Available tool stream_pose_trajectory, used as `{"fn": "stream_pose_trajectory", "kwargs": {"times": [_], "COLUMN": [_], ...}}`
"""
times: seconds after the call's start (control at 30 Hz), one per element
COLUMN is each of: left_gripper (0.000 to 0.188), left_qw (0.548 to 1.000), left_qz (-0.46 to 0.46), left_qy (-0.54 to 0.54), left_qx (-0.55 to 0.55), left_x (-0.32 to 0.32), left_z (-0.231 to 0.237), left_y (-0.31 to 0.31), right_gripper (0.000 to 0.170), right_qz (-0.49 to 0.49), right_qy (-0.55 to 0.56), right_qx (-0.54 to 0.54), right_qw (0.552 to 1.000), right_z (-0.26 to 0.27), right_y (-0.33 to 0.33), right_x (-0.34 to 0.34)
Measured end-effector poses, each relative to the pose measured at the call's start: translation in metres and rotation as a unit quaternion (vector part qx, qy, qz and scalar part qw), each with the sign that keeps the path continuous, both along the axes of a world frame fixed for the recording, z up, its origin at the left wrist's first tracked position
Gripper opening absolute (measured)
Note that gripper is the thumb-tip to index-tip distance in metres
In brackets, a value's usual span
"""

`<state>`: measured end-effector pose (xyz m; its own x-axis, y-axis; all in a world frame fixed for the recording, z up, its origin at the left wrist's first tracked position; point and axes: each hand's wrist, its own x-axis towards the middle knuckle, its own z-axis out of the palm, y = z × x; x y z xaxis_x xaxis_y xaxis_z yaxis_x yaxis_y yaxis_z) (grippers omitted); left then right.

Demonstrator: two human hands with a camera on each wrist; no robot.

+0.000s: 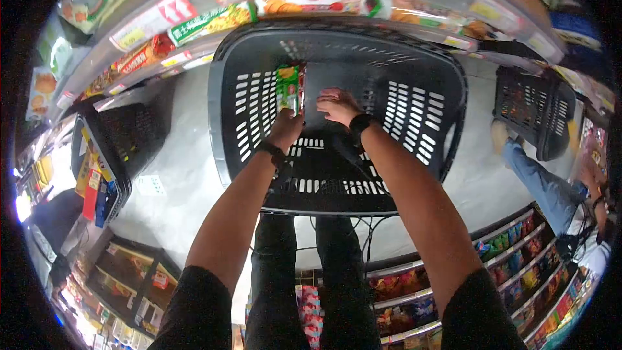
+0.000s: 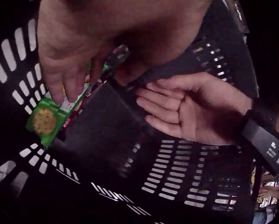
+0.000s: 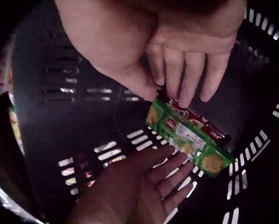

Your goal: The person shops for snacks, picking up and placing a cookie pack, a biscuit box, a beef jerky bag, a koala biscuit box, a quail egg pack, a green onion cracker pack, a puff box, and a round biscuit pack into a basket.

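Observation:
A green pack (image 1: 286, 87) with a cookie picture stands beside a dark red pack (image 3: 204, 127) at the left side of a dark grey basket (image 1: 337, 58). The fingers of my left hand (image 1: 286, 131) lie nearly straight along the green pack (image 2: 48, 122), seen also in the right wrist view, where the left hand (image 3: 134, 186) is below it. My right hand (image 1: 338, 107) hovers inside the basket to the right of the packs, fingers loosely extended and holding nothing; its palm shows in the left wrist view (image 2: 195, 109). Whether its fingertips touch the red pack is unclear.
Shelves of packaged snacks (image 1: 214, 23) run along the far side of the basket. Other baskets stand at left (image 1: 120, 181) and right (image 1: 531, 107). A person in jeans (image 1: 541, 175) is at the right. Snack racks (image 1: 414, 311) stand behind my legs.

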<state>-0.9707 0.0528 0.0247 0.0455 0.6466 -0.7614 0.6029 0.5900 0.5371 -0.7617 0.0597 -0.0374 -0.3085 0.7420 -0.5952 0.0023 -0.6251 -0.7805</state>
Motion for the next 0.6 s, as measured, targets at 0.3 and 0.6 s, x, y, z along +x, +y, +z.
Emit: {"fn": "stream_pose_trajectory", "kwargs": {"times": [0.3, 0.6], "left_gripper": [0.022, 0.041], "left_qw": [0.970, 0.852], "left_qz": [0.127, -0.016], "left_qy": [-0.194, -0.249], "left_qx": [0.069, 0.461], "left_x": [0.051, 0.178], "left_z": [0.173, 0.390], "left_y": [0.017, 0.115], "right_gripper": [0.027, 0.042], "right_qz": [-0.283, -0.407], "right_qy": [-0.025, -0.254], "right_qx": [0.058, 0.452], "right_qw": [0.957, 0.752], "right_z": [0.232, 0.408], "right_y": [0.024, 0.115], "right_x": [0.071, 0.140]}}
